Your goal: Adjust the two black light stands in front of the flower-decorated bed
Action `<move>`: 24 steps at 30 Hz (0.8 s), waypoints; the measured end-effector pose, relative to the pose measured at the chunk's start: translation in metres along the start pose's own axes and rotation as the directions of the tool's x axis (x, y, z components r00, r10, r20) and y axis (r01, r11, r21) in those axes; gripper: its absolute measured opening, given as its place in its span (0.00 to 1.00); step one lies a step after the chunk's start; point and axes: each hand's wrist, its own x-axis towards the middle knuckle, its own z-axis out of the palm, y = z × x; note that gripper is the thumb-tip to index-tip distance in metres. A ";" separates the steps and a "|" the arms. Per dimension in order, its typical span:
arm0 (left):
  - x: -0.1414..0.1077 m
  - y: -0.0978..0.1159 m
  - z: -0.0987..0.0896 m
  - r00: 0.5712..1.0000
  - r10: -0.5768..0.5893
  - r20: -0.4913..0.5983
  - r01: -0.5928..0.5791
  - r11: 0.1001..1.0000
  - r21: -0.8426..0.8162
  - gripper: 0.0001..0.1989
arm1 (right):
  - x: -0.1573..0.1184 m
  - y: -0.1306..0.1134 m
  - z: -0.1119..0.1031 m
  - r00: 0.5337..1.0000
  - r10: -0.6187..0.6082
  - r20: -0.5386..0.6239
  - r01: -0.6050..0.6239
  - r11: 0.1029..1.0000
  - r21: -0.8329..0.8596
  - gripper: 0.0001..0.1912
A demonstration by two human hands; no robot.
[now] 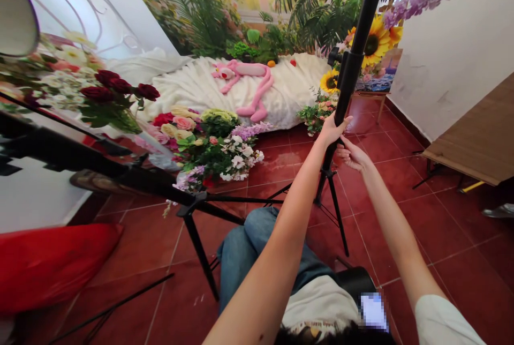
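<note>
A black tripod stand (347, 82) rises in front of me, leaning to the right in view, its top beyond the frame. My left hand (333, 129) is wrapped round its pole below the thick collar. Just beneath, my right hand (353, 155) has its fingers curled against the pole's right side. Whatever its fingertips pinch there, if anything, is hidden. A clamp knob (334, 56) sticks out from the collar above both hands. The stand's spread legs (339, 211) rest on the red tiled floor (385, 216).
A second black stand (132, 176) slants across the left. Artificial flowers (212, 144) lie before a white draped cloth (176, 85) bearing a pink plush toy (251, 69). Sunflowers (373, 42) stand behind the pole. At right is a brown board (474, 130); at lower left, a red bag (52, 264).
</note>
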 end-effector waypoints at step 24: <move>0.002 -0.002 -0.002 1.000 -0.023 0.009 0.023 1.000 -0.004 0.20 | -0.006 0.023 0.035 0.969 -0.247 0.007 0.223 0.887 0.404 0.27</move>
